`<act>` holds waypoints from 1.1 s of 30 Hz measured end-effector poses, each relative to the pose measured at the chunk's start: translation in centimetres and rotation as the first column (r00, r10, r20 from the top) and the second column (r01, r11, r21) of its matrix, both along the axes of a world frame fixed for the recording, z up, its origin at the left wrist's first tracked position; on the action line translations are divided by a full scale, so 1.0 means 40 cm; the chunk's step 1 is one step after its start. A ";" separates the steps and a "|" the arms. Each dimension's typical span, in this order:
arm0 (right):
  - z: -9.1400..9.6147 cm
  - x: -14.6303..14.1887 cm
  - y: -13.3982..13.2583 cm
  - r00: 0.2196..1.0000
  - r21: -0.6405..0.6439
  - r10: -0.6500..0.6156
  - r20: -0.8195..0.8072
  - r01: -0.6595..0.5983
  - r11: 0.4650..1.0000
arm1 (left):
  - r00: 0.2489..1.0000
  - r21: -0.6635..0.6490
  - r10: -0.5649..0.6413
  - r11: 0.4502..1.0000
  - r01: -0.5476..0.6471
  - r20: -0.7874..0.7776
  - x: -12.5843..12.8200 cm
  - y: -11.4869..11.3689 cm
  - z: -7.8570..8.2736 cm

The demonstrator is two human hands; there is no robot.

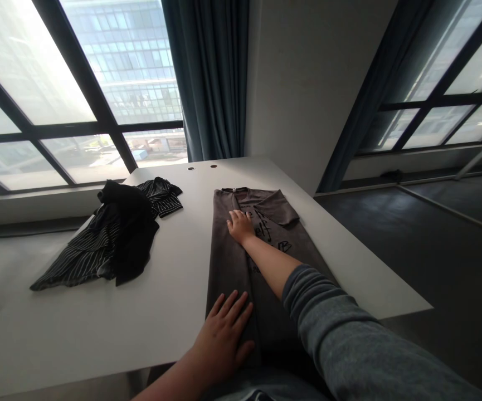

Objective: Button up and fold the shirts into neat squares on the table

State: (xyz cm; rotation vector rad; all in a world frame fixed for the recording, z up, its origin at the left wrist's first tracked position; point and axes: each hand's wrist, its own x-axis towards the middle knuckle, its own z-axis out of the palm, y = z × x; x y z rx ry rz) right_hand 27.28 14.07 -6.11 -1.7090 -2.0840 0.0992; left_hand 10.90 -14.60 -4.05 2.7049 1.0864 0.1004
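As I view the scene through the head camera, a dark grey-brown shirt (227, 259) lies lengthwise on the white worktop (174, 312), its neckline (241, 191) at the far end. One long side is turned inward as a strip, partly covering the black lettering (263, 233); on the opposite side a short sleeve (285, 210) lies at an angle. I see my right hand (241, 226) resting on the strip's edge near the chest print, its arm crossing the lettering. My left hand (226, 331) lies palm-down on the same strip, closer to the body. The grip of each hand is apart, clamped on nothing. To the left, well apart from the shirt, sits a rumpled heap of black and striped clothing (130, 223). Beyond the worktop hangs a blue curtain (213, 83) beside a window (127, 61).
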 end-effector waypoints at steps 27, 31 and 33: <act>0.028 0.735 0.043 0.901 -0.238 -0.434 0.002 0.422 0.875 | 0.645 0.213 -0.761 0.621 0.755 -0.066 0.501 0.090 0.074; 0.051 0.674 0.186 0.906 -0.266 -0.423 -0.012 0.405 0.875 | 0.549 0.295 -0.818 0.490 0.821 -0.171 0.611 0.102 0.053; 0.061 0.647 0.250 0.921 -0.289 -0.390 -0.014 0.370 0.883 | 0.544 0.356 -0.817 0.458 0.815 -0.193 0.647 0.104 0.050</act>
